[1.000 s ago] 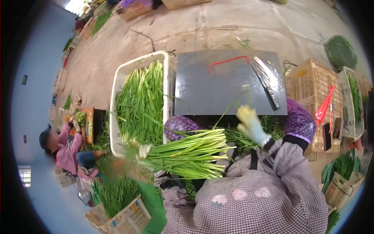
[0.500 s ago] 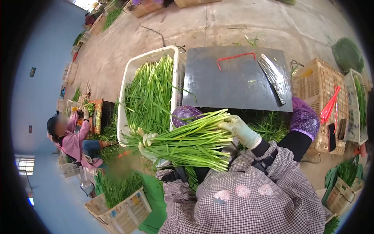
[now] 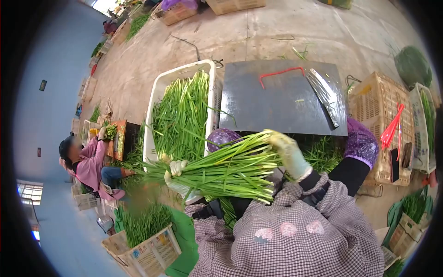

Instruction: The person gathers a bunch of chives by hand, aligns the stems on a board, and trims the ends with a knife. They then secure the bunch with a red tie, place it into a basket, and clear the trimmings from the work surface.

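A thick bunch of garlic chives (image 3: 226, 171) lies sideways across my lap, pale stalk ends to the right. My left hand (image 3: 177, 177), in a whitish glove, is wrapped round its leafy end. At the upper right of the bunch my gloved right hand (image 3: 288, 154) has its fingers bent over the pale ends, closed on stalks there; the fingertips are partly hidden. Just beyond, a white crate (image 3: 150, 111) holds more chives. Right of it, a dark board (image 3: 263, 104) carries a long-bladed knife (image 3: 323, 94) and a bent red strip (image 3: 282, 71).
An upturned beige crate (image 3: 369, 99) at the right bears a red object (image 3: 392, 127) and a phone (image 3: 394, 165). Another crate of greens (image 3: 152, 247) stands at lower left on green cloth. A co-worker in pink (image 3: 90, 164) sits at the left. Loose greens lie below the board.
My right hand has shifted slightly up over the pale ends, its fingers now bent more downward. My left hand still grips the bunch. The whole view has shifted a little.
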Motion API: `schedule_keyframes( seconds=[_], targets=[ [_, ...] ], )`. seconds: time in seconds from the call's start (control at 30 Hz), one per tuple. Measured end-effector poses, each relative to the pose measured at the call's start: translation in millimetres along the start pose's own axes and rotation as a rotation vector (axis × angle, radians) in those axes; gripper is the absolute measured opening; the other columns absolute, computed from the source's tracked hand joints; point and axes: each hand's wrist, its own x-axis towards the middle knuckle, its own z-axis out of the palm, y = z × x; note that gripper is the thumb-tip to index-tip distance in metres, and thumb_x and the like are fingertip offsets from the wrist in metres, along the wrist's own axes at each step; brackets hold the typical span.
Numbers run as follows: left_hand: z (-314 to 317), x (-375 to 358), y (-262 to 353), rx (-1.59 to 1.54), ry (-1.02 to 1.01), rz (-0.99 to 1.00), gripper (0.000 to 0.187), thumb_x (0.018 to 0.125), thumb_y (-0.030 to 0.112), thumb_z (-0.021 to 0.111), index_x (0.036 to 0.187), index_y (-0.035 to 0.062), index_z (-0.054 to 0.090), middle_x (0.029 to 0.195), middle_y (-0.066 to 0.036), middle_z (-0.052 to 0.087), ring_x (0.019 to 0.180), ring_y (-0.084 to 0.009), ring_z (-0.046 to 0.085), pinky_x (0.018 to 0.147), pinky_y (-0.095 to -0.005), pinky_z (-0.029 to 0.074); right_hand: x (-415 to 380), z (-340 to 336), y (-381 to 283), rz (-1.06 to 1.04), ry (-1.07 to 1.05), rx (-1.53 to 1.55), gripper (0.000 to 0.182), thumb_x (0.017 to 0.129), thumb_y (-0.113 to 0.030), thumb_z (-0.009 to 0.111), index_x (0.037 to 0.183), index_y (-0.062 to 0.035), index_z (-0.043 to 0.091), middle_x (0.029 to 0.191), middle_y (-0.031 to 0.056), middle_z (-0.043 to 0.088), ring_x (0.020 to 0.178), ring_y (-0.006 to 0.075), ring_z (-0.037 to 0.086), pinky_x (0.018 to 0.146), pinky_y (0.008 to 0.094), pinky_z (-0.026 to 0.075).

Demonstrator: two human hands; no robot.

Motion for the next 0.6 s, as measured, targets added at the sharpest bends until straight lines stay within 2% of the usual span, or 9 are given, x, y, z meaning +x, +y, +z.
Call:
schedule_keyframes(
  seconds=[0.07,0.1,0.13,0.17,0.23,0.33,0.4,0.5,0.6],
  targets=[
    [-0.6,-2.7,0.3,-0.071,0.101,0.013,0.036,0.099,0.016,0.062,0.131,0.0002,0.06,0.075,0.003,0.044,0.072,-0.0117,0.043,0.084,-0.0322,0.043,-2.2,-33.1,20.0,0.061,0.159,0.353,0.024,0.105,-0.011,0.056,0.119,-0.0002,0.072,0.135,0.0172,0.067,0.122,0.0239,0.066,0.111,0.0354,0.051],
    [-7.3,-2.9,2.7,-0.074,0.102,0.016,0.036,0.099,0.016,0.062,0.131,0.0002,0.06,0.075,0.003,0.044,0.072,-0.0117,0.043,0.084,-0.0322,0.043,-12.6,-62.3,19.6,-0.157,0.118,-0.414,0.021,0.102,-0.015,0.059,0.112,-0.0045,0.074,0.125,0.015,0.07,0.114,0.0274,0.069,0.105,0.0393,0.055],
    [-19.7,-3.1,5.8,-0.106,0.122,0.003,0.018,0.098,0.015,0.062,0.113,0.0044,0.058,0.074,0.003,0.041,0.071,-0.0123,0.041,0.083,-0.0325,0.042,-9.0,-104.5,73.6,0.001,0.139,-0.745,0.024,0.098,-0.023,0.065,0.112,-0.0068,0.075,0.115,0.0136,0.072,0.105,0.0316,0.072,0.094,0.0442,0.057],
    [-27.4,-3.0,6.4,-0.141,0.141,-0.011,0.007,0.098,0.014,0.061,0.095,0.0087,0.057,0.074,0.004,0.039,0.07,-0.013,0.039,0.082,-0.0327,0.041,-14.0,-124.8,79.4,0.19,-0.084,-1.442,0.032,0.092,-0.031,0.073,0.112,-0.0059,0.074,0.111,0.0137,0.072,0.098,0.035,0.071,0.088,0.0457,0.057],
    [-23.6,-1.5,4.4,-0.175,0.144,-0.021,0.017,0.098,0.014,0.061,0.087,0.0126,0.048,0.074,0.004,0.039,0.07,-0.0132,0.039,0.082,-0.0326,0.041,-29.2,-115.5,31.5,0.237,-0.07,-1.694,0.04,0.085,-0.033,0.08,0.112,-0.0051,0.073,0.112,0.0148,0.072,0.1,0.0347,0.071,0.089,0.046,0.056],
    [-21.3,3.3,-4.0,-0.194,0.137,-0.027,0.023,0.097,0.014,0.061,0.083,0.0146,0.043,0.074,0.004,0.039,0.07,-0.013,0.039,0.082,-0.0324,0.04,-4.5,-67.9,-6.9,-0.491,0.208,-0.961,0.037,0.088,-0.026,0.078,0.119,-0.0079,0.069,0.116,0.0136,0.071,0.109,0.0359,0.067,0.094,0.0462,0.054],
    [-16.3,7.3,-5.8,-0.176,0.118,-0.018,0.018,0.097,0.014,0.061,0.086,0.0127,0.047,0.074,0.004,0.038,0.07,-0.0127,0.039,0.082,-0.0322,0.04,14.4,-28.6,-38.3,-0.692,0.146,-0.914,0.035,0.09,-0.026,0.076,0.121,-0.0117,0.069,0.114,0.0121,0.071,0.108,0.0335,0.066,0.101,0.0458,0.049],
    [-11.0,10.4,-3.1,-0.128,0.079,-0.051,0.01,0.097,0.014,0.061,0.098,0.008,0.053,0.075,0.004,0.037,0.069,-0.0119,0.039,0.082,-0.0317,0.04,47.0,1.8,-13.6,-0.554,-0.087,-0.874,0.021,0.09,-0.026,0.074,0.104,-0.0102,0.074,0.099,0.0093,0.068,0.099,0.0304,0.065,0.097,0.0457,0.049],
    [-15.2,6.4,0.9,-0.084,0.022,-0.041,0.042,0.099,0.013,0.058,0.137,-0.0036,0.053,0.076,0.005,0.036,0.07,-0.0101,0.039,0.087,-0.0324,0.041,47.0,10.7,-21.3,-0.332,-0.088,-0.442,0.015,0.09,-0.023,0.073,0.094,-0.0085,0.074,0.093,0.0089,0.066,0.095,0.0309,0.064,0.092,0.044,0.05]
  ],
)
